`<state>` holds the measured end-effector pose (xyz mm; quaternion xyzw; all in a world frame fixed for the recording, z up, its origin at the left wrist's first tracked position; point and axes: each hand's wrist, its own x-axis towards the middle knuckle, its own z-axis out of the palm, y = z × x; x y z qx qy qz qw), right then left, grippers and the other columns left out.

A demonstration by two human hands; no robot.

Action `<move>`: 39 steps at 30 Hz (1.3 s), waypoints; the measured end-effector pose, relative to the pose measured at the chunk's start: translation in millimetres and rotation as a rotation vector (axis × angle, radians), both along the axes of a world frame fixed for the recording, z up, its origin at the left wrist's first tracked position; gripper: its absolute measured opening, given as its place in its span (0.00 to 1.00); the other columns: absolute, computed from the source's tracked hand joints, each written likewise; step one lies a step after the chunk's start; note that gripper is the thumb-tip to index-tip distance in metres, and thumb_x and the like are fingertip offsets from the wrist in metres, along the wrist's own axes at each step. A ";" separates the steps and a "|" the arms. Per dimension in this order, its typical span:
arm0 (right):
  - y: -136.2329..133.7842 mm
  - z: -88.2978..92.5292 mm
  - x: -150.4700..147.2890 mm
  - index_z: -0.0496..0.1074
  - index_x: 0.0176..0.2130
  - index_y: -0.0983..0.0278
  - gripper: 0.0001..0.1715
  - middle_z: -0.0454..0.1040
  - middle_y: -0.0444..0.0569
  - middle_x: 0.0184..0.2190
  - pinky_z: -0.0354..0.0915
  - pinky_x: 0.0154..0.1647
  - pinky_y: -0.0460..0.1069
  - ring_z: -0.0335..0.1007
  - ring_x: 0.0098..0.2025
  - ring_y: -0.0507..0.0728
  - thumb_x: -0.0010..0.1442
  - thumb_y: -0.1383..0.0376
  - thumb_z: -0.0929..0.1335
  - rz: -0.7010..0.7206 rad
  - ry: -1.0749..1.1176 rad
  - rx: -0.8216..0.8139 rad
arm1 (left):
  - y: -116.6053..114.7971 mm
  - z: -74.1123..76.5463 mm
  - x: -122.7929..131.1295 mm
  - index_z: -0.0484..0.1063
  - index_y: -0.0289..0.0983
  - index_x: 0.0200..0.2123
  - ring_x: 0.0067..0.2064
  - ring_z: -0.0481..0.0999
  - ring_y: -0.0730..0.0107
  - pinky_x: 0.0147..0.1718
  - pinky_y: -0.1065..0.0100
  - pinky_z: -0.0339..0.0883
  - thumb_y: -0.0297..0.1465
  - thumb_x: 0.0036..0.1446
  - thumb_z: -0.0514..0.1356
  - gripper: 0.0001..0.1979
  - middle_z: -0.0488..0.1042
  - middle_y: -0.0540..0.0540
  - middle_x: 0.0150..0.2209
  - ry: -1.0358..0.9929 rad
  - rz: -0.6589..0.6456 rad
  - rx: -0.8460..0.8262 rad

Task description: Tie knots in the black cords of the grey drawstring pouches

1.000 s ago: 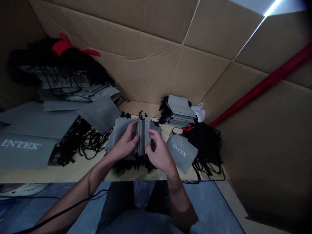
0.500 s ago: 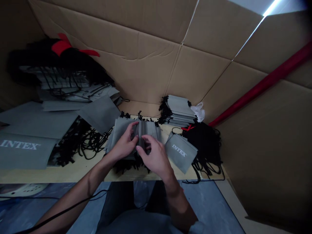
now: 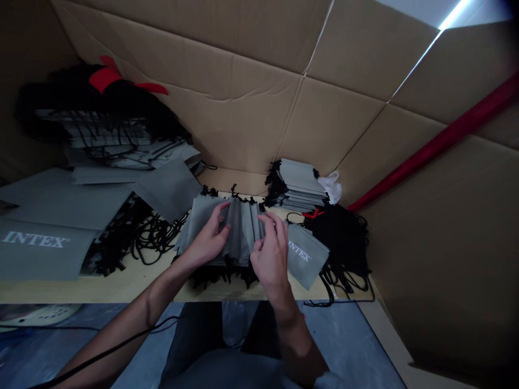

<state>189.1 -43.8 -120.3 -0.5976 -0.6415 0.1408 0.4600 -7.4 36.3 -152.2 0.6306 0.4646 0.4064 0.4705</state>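
Observation:
A row of grey fabric drawstring bags (image 3: 240, 232) with black cord ends leans in overlapping folds on the table before me. My left hand (image 3: 211, 237) rests against the left part of this row, its thumb and index finger apart and touching the bags; its other fingers are partly hidden. At the right edge of the row is my right hand (image 3: 271, 254), with bent fingers and the thumb apart from them, fingertips by the bags' edges. Just right of it lies a small pile of grey bags printed INTEX (image 3: 306, 256), partly covered by that hand.
Larger grey INTEX bags (image 3: 40, 251) cover the left of the table (image 3: 150, 283). Behind them rises a heap of black cords (image 3: 81, 100) with a red tie. A neat bag stack (image 3: 302, 178) and a black cord bundle (image 3: 338, 237) stand right. Cardboard walls (image 3: 243, 119) enclose the table.
My right hand has moved right, from the middle of the row to its right edge. The bags between my hands now lie spread wider. My left hand stays nearly in place.

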 end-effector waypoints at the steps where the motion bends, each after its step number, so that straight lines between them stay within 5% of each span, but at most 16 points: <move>1: 0.1 1.7 -1.0 0.79 0.65 0.62 0.36 0.78 0.66 0.72 0.66 0.86 0.73 0.72 0.79 0.72 0.64 0.81 0.65 0.022 -0.006 0.005 | 0.5 -1.2 0.2 0.70 0.42 0.80 0.70 0.82 0.42 0.68 0.37 0.83 0.42 0.80 0.71 0.33 0.75 0.34 0.75 -0.002 0.000 0.004; 4: 1.6 4.8 -8.5 0.83 0.60 0.60 0.23 0.88 0.57 0.58 0.81 0.72 0.63 0.87 0.63 0.67 0.71 0.74 0.69 0.158 -0.018 -0.036 | 1.3 -3.4 1.2 0.72 0.41 0.79 0.70 0.82 0.41 0.70 0.35 0.81 0.42 0.80 0.71 0.31 0.77 0.34 0.74 -0.006 0.000 0.016; 7: 3.8 3.7 -16.5 0.83 0.60 0.61 0.16 0.91 0.56 0.53 0.86 0.63 0.60 0.90 0.53 0.65 0.76 0.65 0.72 0.230 -0.014 -0.100 | 0.3 -2.6 1.4 0.73 0.40 0.77 0.72 0.81 0.41 0.71 0.34 0.80 0.42 0.80 0.72 0.30 0.77 0.34 0.74 -0.002 0.011 0.023; 14: 8.8 -3.4 -18.5 0.80 0.64 0.61 0.20 0.89 0.59 0.60 0.86 0.62 0.63 0.90 0.57 0.68 0.77 0.61 0.73 0.224 0.022 -0.171 | -0.7 6.9 -0.4 0.76 0.40 0.75 0.73 0.80 0.42 0.73 0.35 0.78 0.44 0.81 0.69 0.27 0.77 0.34 0.75 -0.005 0.026 0.030; 20: 8.7 -1.4 -14.7 0.80 0.64 0.61 0.19 0.88 0.61 0.61 0.85 0.66 0.66 0.89 0.60 0.69 0.77 0.63 0.72 0.259 0.032 -0.178 | -0.7 6.5 1.4 0.75 0.39 0.75 0.58 0.87 0.51 0.59 0.46 0.88 0.44 0.82 0.69 0.28 0.82 0.37 0.65 -0.007 0.006 -0.021; 24: 9.4 -2.2 -11.9 0.82 0.62 0.61 0.18 0.89 0.59 0.59 0.85 0.66 0.64 0.89 0.59 0.68 0.76 0.65 0.72 0.278 0.059 -0.172 | -0.8 6.1 2.4 0.75 0.39 0.75 0.61 0.87 0.50 0.61 0.44 0.87 0.43 0.81 0.70 0.27 0.82 0.36 0.67 -0.028 0.021 -0.022; 28: 11.9 -5.5 -12.3 0.80 0.64 0.60 0.19 0.89 0.60 0.60 0.88 0.58 0.59 0.91 0.57 0.66 0.80 0.56 0.73 0.222 0.130 -0.175 | -1.2 6.7 2.7 0.76 0.40 0.75 0.62 0.86 0.49 0.61 0.45 0.87 0.43 0.81 0.70 0.26 0.80 0.36 0.69 -0.065 0.039 -0.034; 32: 13.2 -6.4 -13.5 0.77 0.69 0.60 0.27 0.88 0.63 0.65 0.88 0.61 0.62 0.92 0.58 0.67 0.79 0.51 0.75 0.174 0.167 -0.191 | -3.2 4.0 4.3 0.76 0.38 0.73 0.51 0.88 0.57 0.50 0.54 0.89 0.41 0.81 0.71 0.25 0.84 0.40 0.59 -0.098 0.005 -0.111; 39: 13.4 -3.3 -8.9 0.76 0.69 0.59 0.23 0.90 0.62 0.62 0.85 0.69 0.67 0.92 0.62 0.70 0.78 0.61 0.71 0.129 0.142 -0.228 | -4.9 3.4 9.8 0.77 0.37 0.70 0.43 0.86 0.64 0.41 0.62 0.87 0.44 0.83 0.69 0.23 0.84 0.41 0.54 -0.133 -0.034 -0.234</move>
